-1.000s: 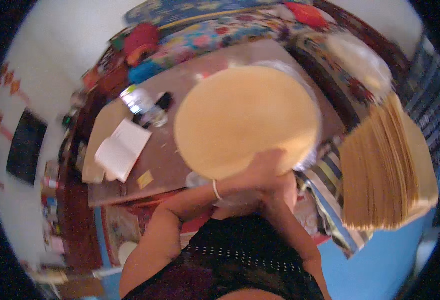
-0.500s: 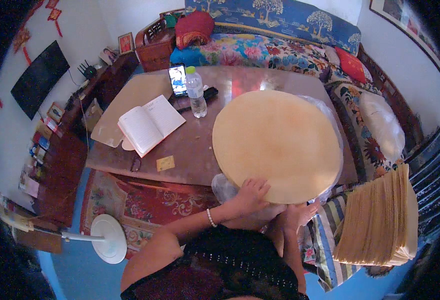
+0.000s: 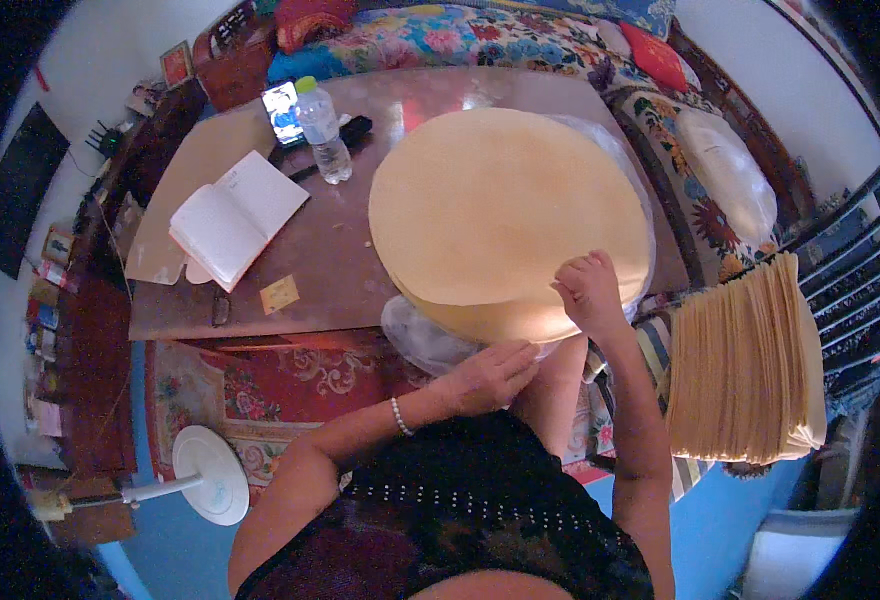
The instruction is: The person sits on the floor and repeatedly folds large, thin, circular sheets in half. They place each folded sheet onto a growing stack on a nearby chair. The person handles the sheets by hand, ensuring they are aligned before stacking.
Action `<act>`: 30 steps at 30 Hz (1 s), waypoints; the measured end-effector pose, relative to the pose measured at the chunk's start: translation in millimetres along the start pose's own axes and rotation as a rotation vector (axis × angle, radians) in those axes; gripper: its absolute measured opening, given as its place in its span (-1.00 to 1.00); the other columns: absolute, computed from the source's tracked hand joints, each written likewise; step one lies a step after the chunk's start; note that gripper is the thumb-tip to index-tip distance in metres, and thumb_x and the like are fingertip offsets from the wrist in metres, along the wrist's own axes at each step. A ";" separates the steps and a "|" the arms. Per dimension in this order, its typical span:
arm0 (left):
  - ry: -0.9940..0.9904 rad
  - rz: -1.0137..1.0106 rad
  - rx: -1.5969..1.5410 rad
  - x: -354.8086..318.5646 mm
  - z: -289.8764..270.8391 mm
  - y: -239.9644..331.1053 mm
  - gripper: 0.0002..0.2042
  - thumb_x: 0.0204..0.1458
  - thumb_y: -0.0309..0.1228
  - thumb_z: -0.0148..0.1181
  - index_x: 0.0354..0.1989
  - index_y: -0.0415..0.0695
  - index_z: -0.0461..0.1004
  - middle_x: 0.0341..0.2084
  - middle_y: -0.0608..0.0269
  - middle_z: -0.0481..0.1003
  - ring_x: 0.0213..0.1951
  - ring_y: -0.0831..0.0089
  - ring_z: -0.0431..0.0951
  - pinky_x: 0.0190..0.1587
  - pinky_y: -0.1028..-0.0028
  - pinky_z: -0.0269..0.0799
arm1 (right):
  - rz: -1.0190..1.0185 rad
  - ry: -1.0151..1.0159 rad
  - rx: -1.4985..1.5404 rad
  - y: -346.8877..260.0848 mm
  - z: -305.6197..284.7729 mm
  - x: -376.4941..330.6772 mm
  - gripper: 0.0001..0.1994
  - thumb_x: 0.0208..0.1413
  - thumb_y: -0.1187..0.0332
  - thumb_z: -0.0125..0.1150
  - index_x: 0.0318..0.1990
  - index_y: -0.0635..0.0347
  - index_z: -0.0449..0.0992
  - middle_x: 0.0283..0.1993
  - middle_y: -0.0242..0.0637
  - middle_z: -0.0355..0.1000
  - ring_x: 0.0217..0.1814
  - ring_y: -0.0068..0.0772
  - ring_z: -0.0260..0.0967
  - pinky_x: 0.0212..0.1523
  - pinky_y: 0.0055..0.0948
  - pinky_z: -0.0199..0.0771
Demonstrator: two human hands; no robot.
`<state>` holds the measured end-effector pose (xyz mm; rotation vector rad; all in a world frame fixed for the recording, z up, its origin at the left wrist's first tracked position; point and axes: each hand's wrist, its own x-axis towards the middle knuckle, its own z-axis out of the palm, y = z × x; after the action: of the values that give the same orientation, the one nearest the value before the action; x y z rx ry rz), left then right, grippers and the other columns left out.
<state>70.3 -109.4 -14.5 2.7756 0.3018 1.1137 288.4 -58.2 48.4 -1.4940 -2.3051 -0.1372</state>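
Note:
A stack of large, thin, round pale-yellow flatbreads point(image 3: 500, 200) lies on the table, on clear plastic. My right hand point(image 3: 590, 292) is closed in a pinch at the near right edge of the top flatbread. That front edge is raised and drawn back, so the layer beneath shows as a strip. My left hand point(image 3: 495, 378), with a beaded bracelet at the wrist, rests by the stack's near edge, its fingers stretched out and holding nothing I can see. To the right, a thick pile of folded flatbreads point(image 3: 745, 360) sits on a striped cloth over a chair.
On the brown table point(image 3: 345, 290) are an open notebook point(image 3: 235, 220), a water bottle point(image 3: 326, 135), a lit phone point(image 3: 282, 112) and a small yellow card point(image 3: 280, 294). Plastic wrap point(image 3: 420, 335) bunches at the near edge. A white round stand base point(image 3: 210, 475) is at left.
My right hand has risen from below the stack's near edge onto its right side, lifting the top flatbread's edge. The left hand has slid off the top toward me. The view has tilted down.

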 end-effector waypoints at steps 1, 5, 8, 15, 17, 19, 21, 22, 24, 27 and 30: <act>-0.001 0.003 0.016 0.7 -1.3 -0.4 -0.69 -0.13 -0.44 0.01 -0.21 -0.37 0.40 -0.12 -0.08 0.37 -0.05 0.07 0.41 0.04 0.27 0.35 | 0.023 -0.030 0.048 -0.1 1.1 -0.4 -0.89 -0.16 0.31 0.24 -0.51 0.08 0.46 -0.40 -0.27 0.42 -0.25 -0.15 0.36 -0.05 -0.13 0.24; -0.042 0.046 0.024 11.1 -11.0 -0.2 -0.68 -0.14 -0.46 0.00 -0.19 -0.37 0.40 -0.07 -0.10 0.36 -0.01 0.09 0.39 0.07 0.29 0.33 | 0.024 -0.106 0.122 -4.2 17.3 -5.0 -0.82 -0.16 0.27 0.25 -0.57 0.13 0.41 -0.51 -0.23 0.38 -0.37 -0.06 0.36 -0.30 -0.15 0.35; -0.082 0.024 0.038 21.4 -10.1 0.9 -0.67 -0.11 -0.44 -0.04 -0.17 -0.38 0.39 -0.06 -0.13 0.35 0.02 0.06 0.36 0.11 0.25 0.28 | -0.053 -0.212 0.050 -6.0 24.6 -7.5 -0.81 -0.17 0.23 0.24 -0.58 0.12 0.45 -0.54 -0.23 0.40 -0.41 -0.06 0.41 -0.40 -0.15 0.41; -0.201 -0.029 0.212 26.4 15.9 5.2 -0.64 -0.05 -0.38 -0.08 -0.13 -0.39 0.36 -0.04 -0.18 0.32 0.05 -0.05 0.30 0.15 0.09 0.16 | -0.131 -0.497 -0.001 -1.2 32.2 -5.6 -0.92 -0.26 0.36 0.20 -0.58 0.12 0.46 -0.50 -0.24 0.38 -0.37 -0.14 0.39 -0.40 -0.21 0.36; -0.260 -0.128 0.217 27.2 26.3 2.4 -0.64 -0.05 -0.38 -0.07 -0.12 -0.37 0.35 -0.03 -0.19 0.32 0.04 -0.07 0.30 0.15 0.09 0.15 | -0.120 -0.558 0.006 0.4 33.1 -4.5 -0.94 -0.24 0.37 0.18 -0.56 0.11 0.47 -0.50 -0.24 0.38 -0.34 -0.13 0.39 -0.37 -0.21 0.37; -0.312 -0.211 0.250 22.6 36.5 -1.9 -0.63 -0.05 -0.36 -0.05 -0.09 -0.36 0.34 -0.03 -0.19 0.32 0.03 -0.07 0.29 0.14 0.08 0.14 | -0.129 -0.593 0.000 4.3 38.5 -4.7 -0.96 -0.22 0.39 0.17 -0.54 0.11 0.49 -0.49 -0.24 0.38 -0.33 -0.11 0.39 -0.36 -0.20 0.38; -0.356 -0.283 0.313 16.5 41.4 -4.8 -0.59 -0.07 -0.33 -0.02 -0.06 -0.35 0.33 -0.02 -0.19 0.31 0.04 -0.08 0.28 0.13 0.07 0.13 | -0.117 -0.544 0.055 8.1 43.4 -4.8 -0.96 -0.20 0.40 0.17 -0.54 0.11 0.49 -0.49 -0.24 0.39 -0.34 -0.10 0.40 -0.36 -0.20 0.38; -0.376 -0.301 0.302 12.6 41.7 -5.3 -0.56 -0.09 -0.30 0.02 -0.05 -0.34 0.32 -0.01 -0.19 0.30 0.05 -0.07 0.27 0.12 0.07 0.13 | -0.111 -0.521 0.082 9.9 44.5 -4.5 -0.97 -0.19 0.40 0.17 -0.53 0.11 0.49 -0.49 -0.24 0.39 -0.35 -0.09 0.40 -0.36 -0.19 0.38; -0.415 -0.336 0.284 7.5 37.0 -7.4 -0.50 -0.12 -0.24 0.09 -0.03 -0.34 0.31 0.02 -0.19 0.27 0.07 -0.07 0.24 0.11 0.07 0.13 | -0.090 -0.462 0.109 12.4 40.0 -0.5 -0.97 -0.17 0.41 0.16 -0.53 0.13 0.48 -0.48 -0.22 0.40 -0.36 -0.08 0.39 -0.37 -0.19 0.38; -0.364 -0.452 0.181 8.0 30.1 -7.6 -0.41 -0.18 -0.18 0.17 0.00 -0.33 0.30 0.06 -0.19 0.22 0.09 -0.04 0.20 0.10 0.06 0.13 | -0.034 -0.326 0.119 17.6 22.7 11.8 -0.95 -0.14 0.42 0.16 -0.54 0.16 0.46 -0.49 -0.20 0.40 -0.38 -0.06 0.38 -0.37 -0.19 0.37; -0.490 -0.629 0.049 36.6 -9.1 -12.3 -0.40 -0.20 -0.15 0.20 0.01 -0.29 0.31 0.09 -0.16 0.20 0.11 -0.01 0.18 0.10 0.04 0.10 | -0.020 -0.227 0.055 24.7 -3.4 31.5 -0.93 -0.14 0.43 0.17 -0.56 0.18 0.43 -0.52 -0.17 0.39 -0.41 -0.04 0.37 -0.38 -0.19 0.37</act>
<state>88.1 -88.4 14.0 2.5689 1.0391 0.2757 300.2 -21.5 60.1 -1.5285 -2.4781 0.0950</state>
